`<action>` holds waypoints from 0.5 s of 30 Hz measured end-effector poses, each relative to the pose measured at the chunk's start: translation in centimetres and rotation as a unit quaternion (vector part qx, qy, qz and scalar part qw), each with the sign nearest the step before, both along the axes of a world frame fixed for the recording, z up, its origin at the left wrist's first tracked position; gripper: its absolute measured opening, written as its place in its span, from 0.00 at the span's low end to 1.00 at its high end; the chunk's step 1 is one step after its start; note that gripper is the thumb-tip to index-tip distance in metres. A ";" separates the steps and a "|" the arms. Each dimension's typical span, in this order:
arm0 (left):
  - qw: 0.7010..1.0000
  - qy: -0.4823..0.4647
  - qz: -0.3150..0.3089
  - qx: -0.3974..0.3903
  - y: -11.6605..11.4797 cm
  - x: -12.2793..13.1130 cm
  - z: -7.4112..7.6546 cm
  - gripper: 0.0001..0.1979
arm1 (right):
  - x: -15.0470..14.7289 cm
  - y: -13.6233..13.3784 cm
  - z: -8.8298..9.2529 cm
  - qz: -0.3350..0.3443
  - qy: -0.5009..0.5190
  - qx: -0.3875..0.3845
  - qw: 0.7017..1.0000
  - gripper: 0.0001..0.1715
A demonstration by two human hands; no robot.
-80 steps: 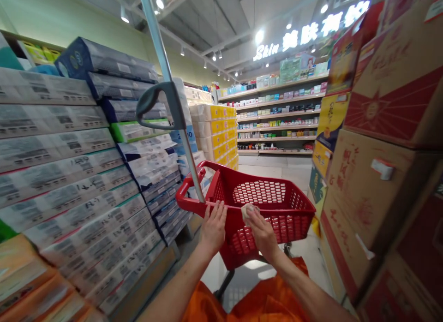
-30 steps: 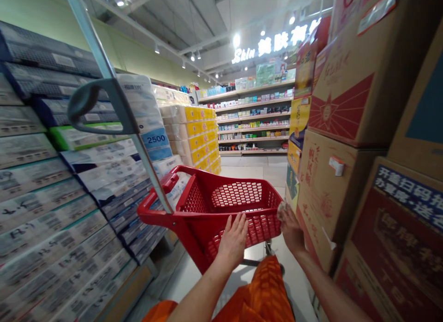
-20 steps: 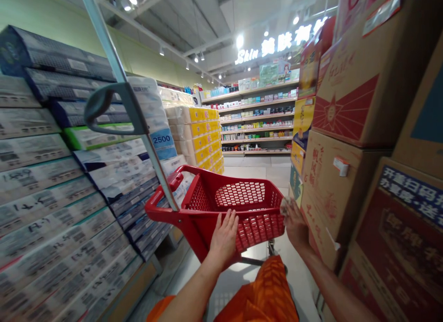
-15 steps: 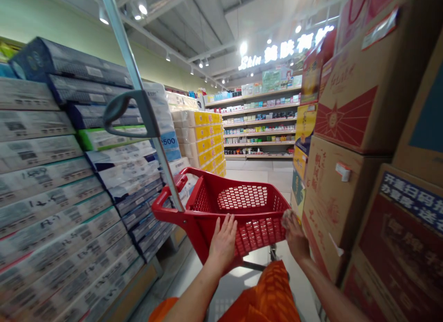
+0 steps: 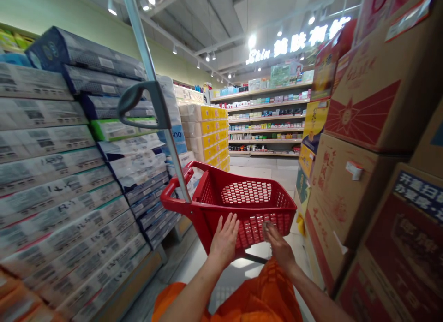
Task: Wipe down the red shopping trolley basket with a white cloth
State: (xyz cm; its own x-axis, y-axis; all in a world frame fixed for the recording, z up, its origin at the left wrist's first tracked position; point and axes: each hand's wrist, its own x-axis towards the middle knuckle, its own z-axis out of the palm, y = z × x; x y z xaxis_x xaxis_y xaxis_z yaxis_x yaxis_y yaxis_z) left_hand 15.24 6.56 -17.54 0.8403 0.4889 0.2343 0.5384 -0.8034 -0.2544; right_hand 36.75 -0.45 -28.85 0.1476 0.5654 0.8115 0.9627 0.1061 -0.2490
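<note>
A red plastic shopping basket cart [image 5: 207,211] stands in front of me, its perforated basket showing nothing inside. My left hand [image 5: 224,241] is open, fingers stretched out and laid against the side of the basket below its rim. Farther right along the same side, my right hand [image 5: 279,248] is closed on a small crumpled greyish cloth [image 5: 267,227], mostly covered by the fingers. The cloth is at the perforated wall; firm contact cannot be made out. From the cart's left end rises a metal pole [image 5: 141,40] with a grey loop handle [image 5: 162,103].
Packs of paper goods [image 5: 48,165] are stacked high on the left. Cardboard cartons [image 5: 349,183] rise close on the right. Yellow-and-white packs [image 5: 211,133] and stocked shelves [image 5: 266,123] stand ahead, beyond the pale floor [image 5: 263,164].
My right hand has moved left with the cloth, from the basket's far right corner to its side. My left hand stays on the basket. The whole view has shifted slightly.
</note>
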 end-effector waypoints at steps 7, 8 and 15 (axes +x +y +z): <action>0.999 -0.032 0.029 0.014 0.7 -1.5 -0.8 0.28 | -2.7 2.9 5.2 0.038 -0.058 0.066 0.995 0.27; 0.999 -0.035 0.029 0.013 0.7 -1.8 -0.9 0.28 | -2.9 3.1 4.8 0.037 -0.068 0.066 0.995 0.27; 0.998 -0.024 0.062 -0.011 0.9 -4.3 -1.2 0.28 | -5.4 2.4 1.8 0.079 -0.147 0.027 0.986 0.26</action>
